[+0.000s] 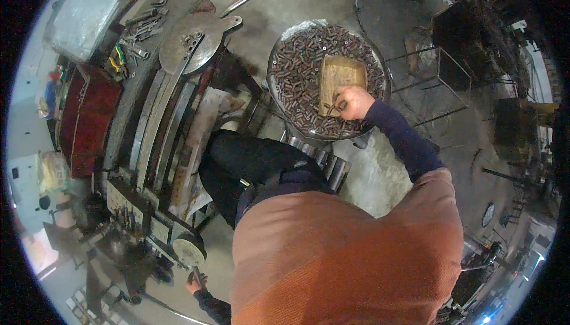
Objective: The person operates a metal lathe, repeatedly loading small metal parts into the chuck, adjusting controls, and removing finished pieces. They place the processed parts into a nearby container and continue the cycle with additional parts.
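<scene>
While the right hand (pixel 354 103) is at the near end of a cardboard box (pixel 325 81), its fingers drawn narrow on a small dark piece (pixel 329 109), the left hand (pixel 193 284) curls round a short handle (pixel 198 273), well to the near left of a round pan (pixel 300 27). Small metal cylinders (pixel 297 81) fill this pan, and the box sits on them, right of the pan's middle. Left of the pan come a round plate (pixel 172 46) crossed by a perforated bar (pixel 189 55), then loose tools (pixel 142 25), then a dark red panel (pixel 89 123); right of the pan is a wire frame (pixel 454 57)
</scene>
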Tool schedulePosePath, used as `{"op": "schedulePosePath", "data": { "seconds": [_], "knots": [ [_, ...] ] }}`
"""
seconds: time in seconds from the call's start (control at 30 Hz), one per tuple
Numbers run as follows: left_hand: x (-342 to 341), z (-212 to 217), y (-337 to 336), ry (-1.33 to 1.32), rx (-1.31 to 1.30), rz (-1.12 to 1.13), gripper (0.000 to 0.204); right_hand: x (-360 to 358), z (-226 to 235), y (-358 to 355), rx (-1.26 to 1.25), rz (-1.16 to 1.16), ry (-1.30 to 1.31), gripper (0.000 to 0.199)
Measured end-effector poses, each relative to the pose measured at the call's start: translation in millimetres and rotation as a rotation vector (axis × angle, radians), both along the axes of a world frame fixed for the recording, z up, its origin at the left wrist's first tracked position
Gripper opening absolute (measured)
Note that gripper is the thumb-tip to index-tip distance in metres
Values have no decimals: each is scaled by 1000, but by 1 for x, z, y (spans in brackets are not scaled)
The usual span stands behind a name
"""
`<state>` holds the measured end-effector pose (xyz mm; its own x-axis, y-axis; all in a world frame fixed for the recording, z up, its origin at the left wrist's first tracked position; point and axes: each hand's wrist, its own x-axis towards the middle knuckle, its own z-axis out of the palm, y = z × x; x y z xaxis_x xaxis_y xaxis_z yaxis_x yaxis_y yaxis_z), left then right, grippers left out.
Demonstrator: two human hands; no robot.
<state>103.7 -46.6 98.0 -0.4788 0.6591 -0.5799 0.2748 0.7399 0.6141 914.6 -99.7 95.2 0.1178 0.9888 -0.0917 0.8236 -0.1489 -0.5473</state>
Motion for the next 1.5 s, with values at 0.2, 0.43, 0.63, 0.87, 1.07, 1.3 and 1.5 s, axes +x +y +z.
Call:
{"op": "schedulePosePath", "data": {
  "seconds": [0.2,0.43,0.63,0.87,1.07,1.3,1.5],
  "knots": [
    [-8,-5,-2,119,155,-4,19,10,-25,2,-39,74,-7,21],
    [-4,-4,-2,60,89,-3,20,11,-20,9,-152,6,-55,26],
    [-10,-1,1,-12,64,-43,23,15,-15,6,-63,-63,111,30],
    [25,75,16,85,319,-382,28,-19,56,-1,417,-85,427,43],
    [209,192,41,163,762,-536,31,-147,77,72,577,357,957,53],
    [335,173,67,-108,643,-834,18,-236,117,107,714,670,999,48],
    [365,150,80,-223,620,-797,19,-246,106,111,737,638,935,42]
  ]
}}
